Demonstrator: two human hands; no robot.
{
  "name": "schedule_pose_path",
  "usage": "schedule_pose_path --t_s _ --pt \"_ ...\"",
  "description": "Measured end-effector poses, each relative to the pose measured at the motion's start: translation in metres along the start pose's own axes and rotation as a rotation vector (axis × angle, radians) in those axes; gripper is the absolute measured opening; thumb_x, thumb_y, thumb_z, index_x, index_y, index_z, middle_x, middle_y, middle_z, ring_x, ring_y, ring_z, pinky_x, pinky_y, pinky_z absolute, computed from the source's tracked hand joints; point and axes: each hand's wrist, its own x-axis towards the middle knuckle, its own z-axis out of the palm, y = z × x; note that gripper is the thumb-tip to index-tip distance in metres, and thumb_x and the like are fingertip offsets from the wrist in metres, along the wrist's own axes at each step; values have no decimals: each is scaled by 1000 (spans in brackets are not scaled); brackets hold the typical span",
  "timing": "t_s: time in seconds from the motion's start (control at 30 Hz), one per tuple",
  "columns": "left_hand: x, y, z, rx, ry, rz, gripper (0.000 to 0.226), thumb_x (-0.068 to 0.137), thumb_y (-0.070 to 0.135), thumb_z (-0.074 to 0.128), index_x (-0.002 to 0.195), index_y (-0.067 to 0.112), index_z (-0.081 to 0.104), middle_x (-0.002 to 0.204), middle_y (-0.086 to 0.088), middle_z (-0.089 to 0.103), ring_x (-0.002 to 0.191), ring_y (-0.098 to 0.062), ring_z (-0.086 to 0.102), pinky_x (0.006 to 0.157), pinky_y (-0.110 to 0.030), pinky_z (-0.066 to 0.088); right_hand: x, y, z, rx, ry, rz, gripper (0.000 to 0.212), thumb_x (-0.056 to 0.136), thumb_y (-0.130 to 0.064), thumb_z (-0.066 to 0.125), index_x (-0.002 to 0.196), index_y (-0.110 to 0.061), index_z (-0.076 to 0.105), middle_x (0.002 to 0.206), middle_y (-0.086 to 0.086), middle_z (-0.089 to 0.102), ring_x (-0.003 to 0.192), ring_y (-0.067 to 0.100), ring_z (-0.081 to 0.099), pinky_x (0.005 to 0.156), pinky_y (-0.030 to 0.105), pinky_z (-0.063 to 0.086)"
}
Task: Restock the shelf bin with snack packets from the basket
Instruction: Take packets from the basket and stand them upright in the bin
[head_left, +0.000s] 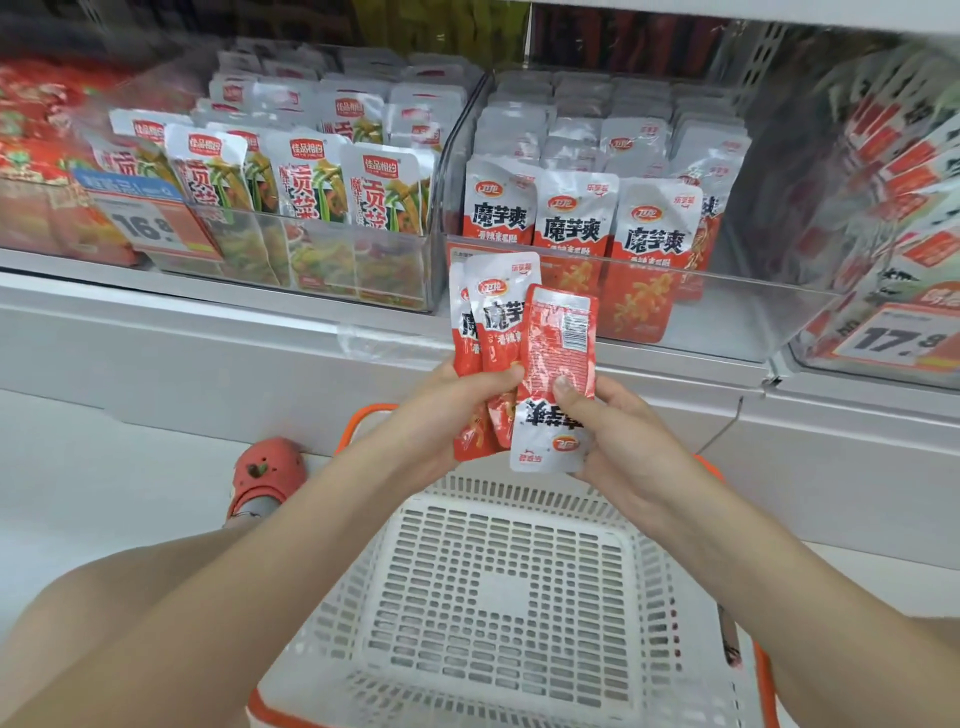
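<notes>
Grey shop shelving (156, 332) fills the background, its clear plastic bins packed with rows of upright snack packets. Directly above the person's fingertips stands the clear plastic shelf bin (727, 312) of red-and-white foil packets (571, 223) with black lettering, three facing forward in its front row and a gap at the right end of that row. Left of it, a second clear bin (332, 270) holds white packets with green and yellow artwork (306, 176).

Just below the bin's front wall, the left hand (441, 415) grips two red-and-white foil snack packets (493, 332) upright, thumb curled across their fronts. Touching them on the right, the right hand (618, 436) pinches a third red-and-white packet (556, 374), turned upside down with its barcoded back showing at the top, thumb pressed on its middle and fingers curled behind.

Beneath both hands sits the white slotted plastic basket with orange handles (519, 587), its floor bare. Left of the left wrist, a red perforated clog (265, 473) rests on the pale floor. Orange price tags (150, 223) hang on the bin fronts.
</notes>
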Motion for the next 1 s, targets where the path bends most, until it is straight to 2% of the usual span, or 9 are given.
schedule_pose_path --t_s 0.23,0.37,0.47,0.57,0.63,0.7,0.8,0.87,1.0 --pt "8 1 -4 -17 73 24 15 92 6 55 102 14 62 89 -6 74 78 -21 72 71 -39 59 -1 -7 -4 -65 40 39 24 93 -22 59 115 -15 65 107 4 73 92 22 69 98 52 47" --pt "6 4 -5 -47 73 -24 15 92 5 54 103 11 61 88 -8 74 76 -21 72 68 -39 60 0 -15 -12 -52 64 -23 25 91 -11 60 114 -21 62 107 1 72 88 21 67 83 43 50" --pt "4 3 -6 -34 77 -76 25 92 1 51 115 7 56 92 -12 73 75 -24 72 64 -42 59 1 -27 -15 -64 104 -233 20 89 -7 61 95 -26 58 95 -1 68 82 19 62 71 35 48" --pt "0 2 -5 -22 -51 -157 34 93 0 44 126 4 51 108 -17 70 94 -30 70 74 -48 55 2 -39 -16 -178 112 -609 28 83 2 67 88 -24 59 86 -12 68 82 7 63 76 25 51" --pt "-3 2 -2 -52 -103 -188 29 95 1 39 120 3 53 101 -14 72 88 -27 72 73 -46 55 6 -37 -17 -352 44 -744 28 77 8 69 80 -19 60 83 -13 70 84 6 66 81 30 54" --pt "-3 2 1 -115 -73 -209 23 96 8 39 113 3 54 86 -13 73 72 -24 72 65 -45 57 11 -25 -19 -637 53 -798 27 75 8 69 79 -19 65 94 -15 68 97 7 64 90 42 51" --pt "-2 3 5 -223 -35 -233 35 98 37 40 107 9 60 89 -12 73 73 -23 71 70 -46 56 14 -9 -21 -815 43 -801 30 82 11 60 87 -17 65 107 -21 61 107 -10 54 95 31 47" --pt "-2 3 5 -249 -74 -235 48 92 54 41 107 15 64 96 -11 72 82 -25 70 80 -50 53 14 -7 -19 -856 13 -817 40 84 16 52 98 -19 66 107 -16 63 112 -8 54 93 25 49" --pt "-8 0 9 -226 -178 -198 40 77 10 57 116 7 58 103 -16 71 92 -30 70 80 -55 54 9 -13 -16 -797 -62 -707 59 84 22 34 95 -28 63 115 -5 66 113 12 59 75 28 59"
